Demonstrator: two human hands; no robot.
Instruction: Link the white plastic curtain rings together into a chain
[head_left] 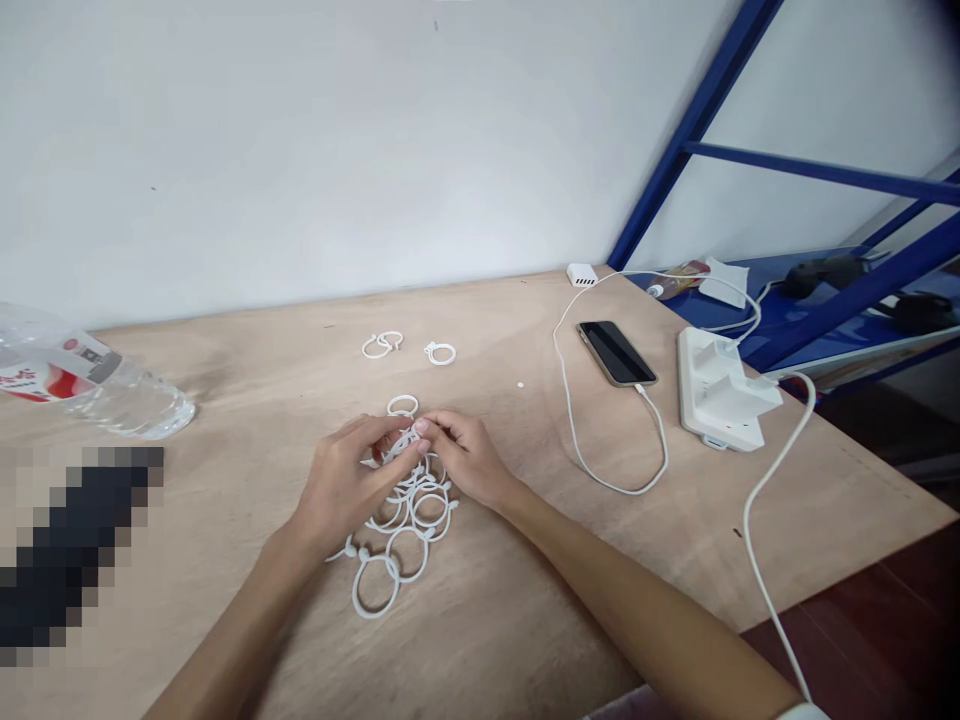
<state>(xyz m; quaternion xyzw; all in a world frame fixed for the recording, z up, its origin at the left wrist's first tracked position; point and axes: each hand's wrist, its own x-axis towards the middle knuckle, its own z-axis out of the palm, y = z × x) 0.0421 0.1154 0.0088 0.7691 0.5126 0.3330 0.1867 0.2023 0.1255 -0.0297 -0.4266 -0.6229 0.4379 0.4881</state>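
White plastic rings (375, 588), each with a small knob or tab on its rim, lie in an overlapping pile on the wooden table. Above the far part of this pile, my left hand (349, 475) is closed on a white plastic ring (401, 443) between thumb and fingers. My right hand (469, 455) pinches the same ring at its right side, thumb and forefinger meeting my left fingertips. Fingers partly hide the ring and those beneath. Farther back lie a linked pair of white rings (382, 345) and another small ring group (441, 354), apart from the pile.
A clear plastic bottle (127, 400) lies at left, near a pixelated dark object (75, 540). On the right are a phone (616, 352) on a white cable (570, 410), a power strip (720, 395) with plugs, and a blue metal frame (697, 130). A white wall backs the table.
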